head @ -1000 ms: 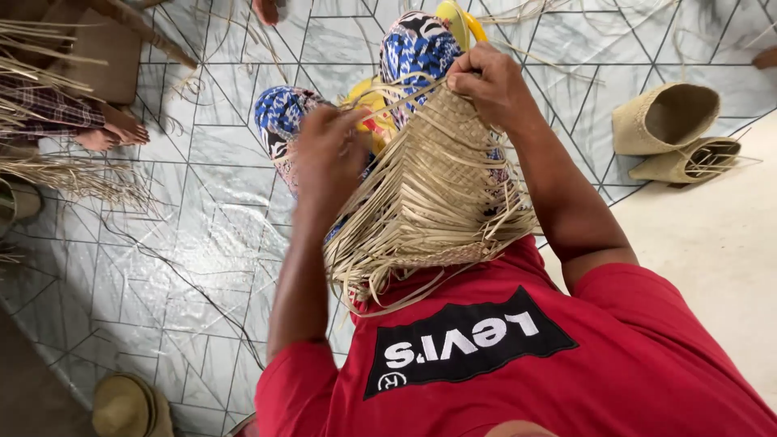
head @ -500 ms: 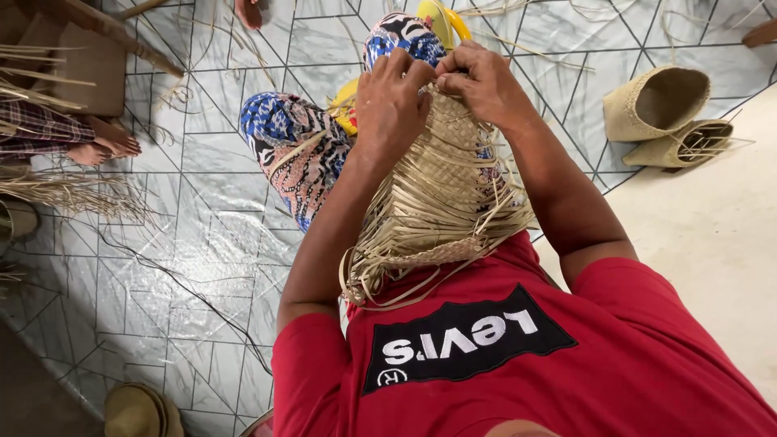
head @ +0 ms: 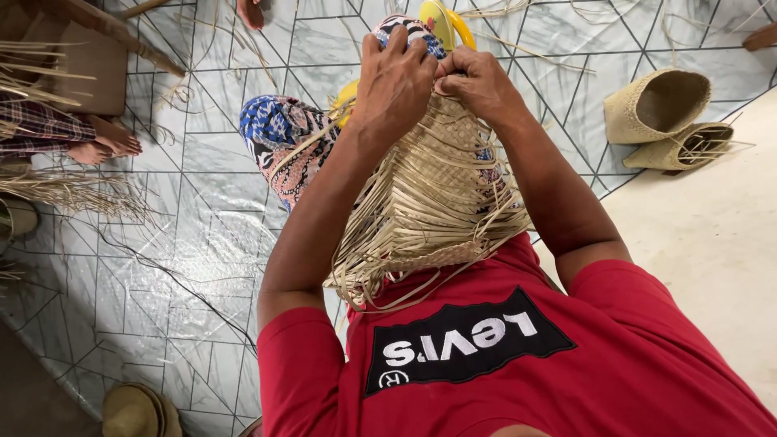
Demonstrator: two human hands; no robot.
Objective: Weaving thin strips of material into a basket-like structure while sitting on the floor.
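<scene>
My left hand (head: pixel 396 77) has swung up from lower on the half-woven palm-leaf basket (head: pixel 433 202) to join my right hand (head: pixel 477 81), both now pinching strips at its far edge, loose strands trailing toward me.

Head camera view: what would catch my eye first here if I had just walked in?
First, the half-woven straw piece in the middle, loose strips fanning toward the red shirt, with the left hand and right hand pinching its far edge side by side. Next, two finished woven pieces lie on the tiled floor at upper right.
</scene>
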